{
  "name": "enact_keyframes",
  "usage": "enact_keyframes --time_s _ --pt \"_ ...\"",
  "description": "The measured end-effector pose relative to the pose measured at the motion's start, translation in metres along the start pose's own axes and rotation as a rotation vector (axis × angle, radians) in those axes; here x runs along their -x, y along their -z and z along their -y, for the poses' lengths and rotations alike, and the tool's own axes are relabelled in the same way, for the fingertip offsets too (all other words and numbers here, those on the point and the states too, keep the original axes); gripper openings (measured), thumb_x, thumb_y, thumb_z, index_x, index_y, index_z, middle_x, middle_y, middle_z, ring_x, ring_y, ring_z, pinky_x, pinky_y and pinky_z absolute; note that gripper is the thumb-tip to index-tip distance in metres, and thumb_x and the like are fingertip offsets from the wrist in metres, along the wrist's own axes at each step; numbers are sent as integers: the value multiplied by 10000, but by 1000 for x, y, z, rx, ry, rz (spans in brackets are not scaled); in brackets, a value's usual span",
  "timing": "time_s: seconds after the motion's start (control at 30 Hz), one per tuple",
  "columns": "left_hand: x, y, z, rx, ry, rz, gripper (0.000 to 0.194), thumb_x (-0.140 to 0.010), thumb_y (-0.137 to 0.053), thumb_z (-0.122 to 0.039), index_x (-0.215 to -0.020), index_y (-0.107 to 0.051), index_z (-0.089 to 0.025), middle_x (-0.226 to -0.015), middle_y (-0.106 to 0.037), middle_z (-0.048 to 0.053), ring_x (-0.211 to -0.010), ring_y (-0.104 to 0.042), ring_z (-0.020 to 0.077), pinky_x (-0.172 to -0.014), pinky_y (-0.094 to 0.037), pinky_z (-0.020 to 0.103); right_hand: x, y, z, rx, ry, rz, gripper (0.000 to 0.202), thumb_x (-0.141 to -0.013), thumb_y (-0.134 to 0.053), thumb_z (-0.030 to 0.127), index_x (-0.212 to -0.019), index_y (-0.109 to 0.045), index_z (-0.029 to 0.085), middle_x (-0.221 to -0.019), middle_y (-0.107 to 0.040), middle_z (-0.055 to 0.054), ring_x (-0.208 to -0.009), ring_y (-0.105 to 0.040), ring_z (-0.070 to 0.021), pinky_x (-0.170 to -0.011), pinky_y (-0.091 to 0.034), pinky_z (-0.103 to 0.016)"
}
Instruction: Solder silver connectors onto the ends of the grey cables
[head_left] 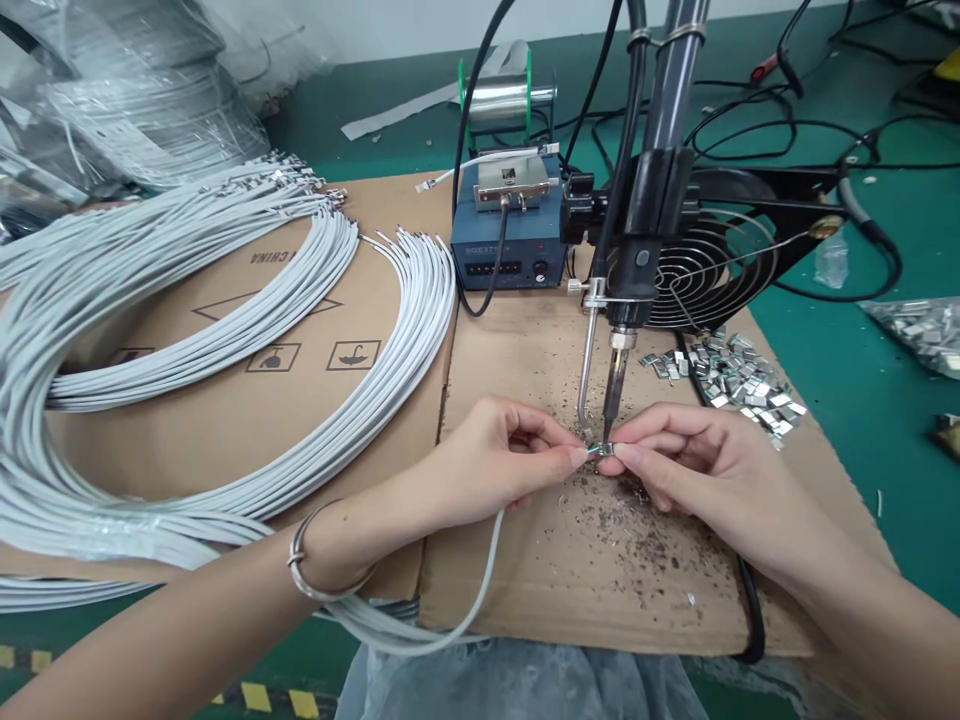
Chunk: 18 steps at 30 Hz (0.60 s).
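My left hand point(517, 455) pinches the end of a white cable point(491, 560), whose thin wires stick out past the fingertips. Between thumb and forefinger, my right hand point(682, 460) grips a small metal connector point(602, 450). Wires and connector meet right under the tip of a soldering iron point(615, 380), which is clamped pointing down in a stand. Beside the iron, a thin metal solder feed tube point(586, 370) ends just above the same spot. Dark specks and bits of metal are scattered on the cardboard point(510, 590) below.
A heap of small metal connectors point(750, 385) lies right of the iron, near a black fan point(720, 250). Behind stand a blue control box point(506, 240) and a solder spool point(502, 100). Bundles of white cables point(360, 450) curve across the left. Black cords point(787, 125) cross the green table.
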<state>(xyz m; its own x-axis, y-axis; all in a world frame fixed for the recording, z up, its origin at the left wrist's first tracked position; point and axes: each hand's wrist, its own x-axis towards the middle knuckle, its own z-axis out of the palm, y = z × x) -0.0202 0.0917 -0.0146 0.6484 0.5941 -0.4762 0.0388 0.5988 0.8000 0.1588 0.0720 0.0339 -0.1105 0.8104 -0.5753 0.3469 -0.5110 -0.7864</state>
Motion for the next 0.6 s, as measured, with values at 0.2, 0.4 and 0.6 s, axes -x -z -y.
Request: enact_keyframes --time_s 0.2,0.4,0.6 --pt "1 2 0 -58 -53 27 192 -784 -596 -260 -797 -651 -76 -549 -506 -14 -465 -391 53 -405 -330 143 -1 -1 1 -48 -27 -10 122 -687 -666 230 -745 -613 137 -674 -670 -75 -403 -452 -53 -365 -373 -122" --pt "0 0 -2 -97 -69 1 180 -776 -599 -229 -779 -654 -58 -547 -519 -19 -452 -389 40 -412 -333 142 -1 0 0 -35 -19 7 92 -695 -667 211 -744 -623 146 -677 -672 -61 -409 -450 -43 -371 -365 -101" --pt "-1 -1 -1 -86 -64 -20 172 -767 -605 -231 -781 -654 -67 -564 -539 -15 -452 -398 44 -404 -336 146 0 1 0 -5 -22 1 130 -699 -664 247 -755 -624 137 -678 -670 -78 -400 -443 -57 -361 -369 -126"
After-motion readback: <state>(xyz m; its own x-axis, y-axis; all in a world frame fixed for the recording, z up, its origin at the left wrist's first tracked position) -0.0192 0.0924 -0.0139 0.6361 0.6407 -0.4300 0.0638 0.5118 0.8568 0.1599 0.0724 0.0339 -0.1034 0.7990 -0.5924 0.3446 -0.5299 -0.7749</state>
